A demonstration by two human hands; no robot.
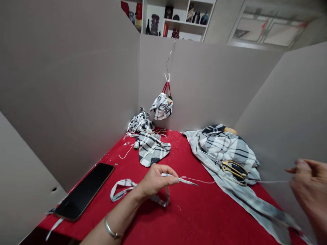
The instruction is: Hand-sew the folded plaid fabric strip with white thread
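Note:
My left hand is over the middle of the red cloth, pinching the end of a narrow grey-and-white fabric strip. The rest of that strip loops under my wrist and lies on the cloth. From the pinched end a thin white thread stretches right, across the fabric and scissors. It leads to my right hand at the far right, slightly blurred, with its fingers closed on the thread. Whether a needle is in those fingers cannot be made out. Scissors with gold handles rest on the plaid fabric.
Grey panels enclose the red-covered table. A phone lies at left. Behind are plaid scraps, a plaid piece and a thread spool. A plaid pouch hangs from a wire hook.

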